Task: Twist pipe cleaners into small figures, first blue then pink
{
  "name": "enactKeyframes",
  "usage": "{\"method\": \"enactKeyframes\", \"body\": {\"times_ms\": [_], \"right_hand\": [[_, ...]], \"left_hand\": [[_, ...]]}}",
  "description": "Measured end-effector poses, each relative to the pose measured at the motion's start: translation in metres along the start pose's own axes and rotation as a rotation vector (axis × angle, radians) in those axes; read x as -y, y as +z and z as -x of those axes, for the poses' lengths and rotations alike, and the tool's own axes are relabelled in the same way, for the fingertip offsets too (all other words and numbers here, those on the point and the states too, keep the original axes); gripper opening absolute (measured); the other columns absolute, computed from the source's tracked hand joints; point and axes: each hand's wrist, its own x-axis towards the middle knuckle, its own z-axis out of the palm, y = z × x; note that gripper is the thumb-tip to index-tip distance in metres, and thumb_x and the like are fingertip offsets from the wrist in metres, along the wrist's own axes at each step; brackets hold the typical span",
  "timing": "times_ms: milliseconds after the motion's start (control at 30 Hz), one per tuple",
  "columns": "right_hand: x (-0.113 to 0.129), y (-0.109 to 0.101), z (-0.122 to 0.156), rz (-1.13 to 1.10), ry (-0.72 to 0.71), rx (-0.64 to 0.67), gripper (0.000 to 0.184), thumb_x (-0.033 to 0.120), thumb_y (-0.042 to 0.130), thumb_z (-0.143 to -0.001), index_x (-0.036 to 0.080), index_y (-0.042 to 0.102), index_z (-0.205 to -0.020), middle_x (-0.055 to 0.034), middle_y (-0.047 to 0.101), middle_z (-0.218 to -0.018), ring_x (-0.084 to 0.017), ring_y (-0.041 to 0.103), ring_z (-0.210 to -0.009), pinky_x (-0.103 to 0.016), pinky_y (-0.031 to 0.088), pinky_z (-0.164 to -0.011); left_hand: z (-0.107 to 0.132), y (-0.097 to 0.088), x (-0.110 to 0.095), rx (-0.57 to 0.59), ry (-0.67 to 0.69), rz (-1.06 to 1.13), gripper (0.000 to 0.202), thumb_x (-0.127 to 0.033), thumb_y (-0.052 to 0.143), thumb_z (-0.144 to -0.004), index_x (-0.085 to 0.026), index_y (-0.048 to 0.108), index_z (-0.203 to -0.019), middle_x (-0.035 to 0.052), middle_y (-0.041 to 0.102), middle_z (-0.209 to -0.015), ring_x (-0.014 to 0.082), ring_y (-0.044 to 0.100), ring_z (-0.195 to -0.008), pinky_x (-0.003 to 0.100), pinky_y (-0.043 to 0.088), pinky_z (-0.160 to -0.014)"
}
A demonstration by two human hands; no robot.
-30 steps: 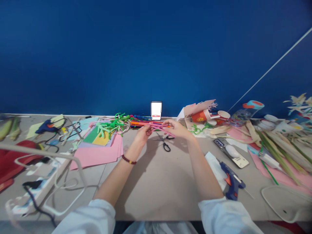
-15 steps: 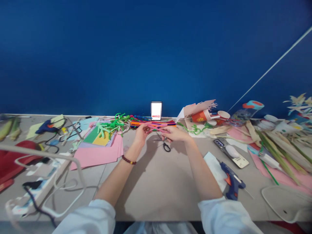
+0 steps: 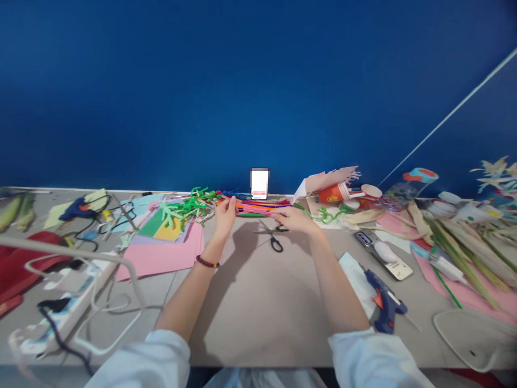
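Observation:
Pink pipe cleaners [image 3: 255, 208] stretch roughly level between my two hands at the back of the table. My left hand [image 3: 225, 216] is closed in a pinch at their left end, a beaded bracelet on its wrist. At the right end, my right hand [image 3: 295, 220] pinches them with thumb and fingers. Just behind lies a bundle of orange, purple and other coloured pipe cleaners [image 3: 283, 203], partly covered by the pink ones. Black-handled scissors [image 3: 277, 244] lie on the table below my right hand.
A lit phone [image 3: 259, 184] stands against the blue wall. Green pipe-cleaner pieces [image 3: 186, 207] and pink paper [image 3: 159, 260] are on the left, near a power strip [image 3: 68, 307]. On the right lie a glue gun [image 3: 385, 302], another phone [image 3: 399, 268] and paper cups [image 3: 333, 193].
My left hand has moved left, away from my right hand, and the pink pipe cleaners now run straighter between them. My right hand has barely moved; more of the scissors shows.

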Motion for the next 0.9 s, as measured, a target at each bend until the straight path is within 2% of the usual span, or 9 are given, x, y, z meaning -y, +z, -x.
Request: {"method": "enactKeyframes", "body": {"times_ms": [67, 233, 400, 467, 567, 667, 767, 833, 900], "right_hand": [[-0.002, -0.003, 0.000, -0.036, 0.018, -0.026, 0.032, 0.040, 0.044, -0.087, 0.019, 0.063, -0.072, -0.0010, 0.062, -0.065, -0.012, 0.049, -0.052, -0.024, 0.035, -0.052], [-0.016, -0.010, -0.001, -0.033, 0.042, -0.083, 0.037, 0.046, 0.045, -0.086, 0.018, 0.065, -0.072, -0.0019, 0.063, -0.065, -0.011, 0.045, -0.047, -0.025, 0.034, -0.049], [-0.020, -0.011, 0.000, -0.033, 0.011, -0.104, 0.034, 0.043, 0.047, -0.086, 0.018, 0.066, -0.071, -0.0030, 0.066, -0.068, -0.014, 0.052, -0.053, -0.026, 0.039, -0.052], [-0.019, -0.010, 0.000, -0.059, 0.017, -0.092, 0.030, 0.038, 0.047, -0.086, 0.019, 0.068, -0.077, -0.0037, 0.068, -0.072, -0.016, 0.057, -0.058, -0.026, 0.042, -0.055], [-0.017, -0.009, 0.003, -0.060, -0.015, -0.030, 0.023, 0.032, 0.053, -0.083, 0.021, 0.068, -0.096, -0.0044, 0.070, -0.087, -0.018, 0.062, -0.070, -0.027, 0.045, -0.061], [-0.011, -0.008, 0.006, -0.006, -0.095, 0.018, 0.033, 0.034, 0.067, -0.073, 0.025, 0.066, -0.105, -0.0045, 0.069, -0.099, -0.021, 0.063, -0.079, -0.028, 0.047, -0.066], [-0.001, -0.001, 0.007, -0.084, -0.095, 0.113, 0.042, 0.043, 0.067, -0.073, 0.025, 0.062, -0.111, -0.0030, 0.069, -0.084, -0.017, 0.060, -0.061, -0.027, 0.046, -0.058], [0.005, 0.006, 0.007, -0.199, -0.087, 0.163, 0.038, 0.047, 0.058, -0.081, 0.025, 0.060, -0.111, 0.0010, 0.065, -0.066, -0.013, 0.054, -0.046, -0.027, 0.044, -0.054], [0.011, 0.013, 0.005, -0.276, -0.071, 0.142, 0.032, 0.048, 0.051, -0.085, 0.023, 0.061, -0.104, 0.0041, 0.058, -0.053, -0.011, 0.047, -0.038, -0.026, 0.042, -0.050]], "left_hand": [[-0.007, -0.009, 0.002, -0.042, 0.065, -0.079, 0.041, -0.040, 0.058, -0.081, -0.018, 0.046, -0.049, -0.0030, 0.038, -0.046, 0.0091, 0.033, -0.047, 0.024, 0.024, -0.048], [-0.021, -0.028, 0.001, -0.111, 0.105, -0.174, 0.043, -0.038, 0.056, -0.081, -0.019, 0.033, -0.050, -0.0050, 0.026, -0.048, 0.0092, 0.023, -0.048, 0.025, 0.018, -0.048], [-0.024, -0.034, -0.001, -0.126, 0.161, -0.266, 0.043, -0.037, 0.054, -0.081, -0.019, 0.030, -0.051, -0.0048, 0.024, -0.050, 0.0096, 0.021, -0.051, 0.026, 0.016, -0.049], [-0.024, -0.033, -0.001, -0.145, 0.155, -0.259, 0.042, -0.038, 0.053, -0.082, -0.019, 0.031, -0.051, -0.0047, 0.024, -0.050, 0.0097, 0.021, -0.051, 0.026, 0.016, -0.049], [-0.023, -0.032, -0.004, -0.132, 0.119, -0.220, 0.043, -0.038, 0.053, -0.082, -0.019, 0.030, -0.051, -0.0046, 0.023, -0.050, 0.0096, 0.021, -0.050, 0.025, 0.017, -0.048], [-0.020, -0.029, -0.009, -0.097, 0.115, -0.198, 0.043, -0.036, 0.053, -0.083, -0.019, 0.029, -0.051, -0.0046, 0.022, -0.050, 0.0094, 0.020, -0.049, 0.026, 0.016, -0.048], [-0.015, -0.026, -0.015, -0.054, 0.131, -0.200, 0.044, -0.037, 0.053, -0.083, -0.019, 0.028, -0.052, -0.0043, 0.021, -0.051, 0.0094, 0.020, -0.050, 0.026, 0.016, -0.048], [-0.012, -0.023, -0.018, -0.029, 0.142, -0.213, 0.043, -0.038, 0.054, -0.082, -0.019, 0.029, -0.052, -0.0039, 0.022, -0.052, 0.0095, 0.020, -0.050, 0.026, 0.016, -0.049], [-0.009, -0.020, -0.020, -0.009, 0.147, -0.228, 0.042, -0.039, 0.053, -0.082, -0.018, 0.031, -0.053, -0.0037, 0.024, -0.052, 0.0095, 0.022, -0.051, 0.026, 0.016, -0.049]]}}
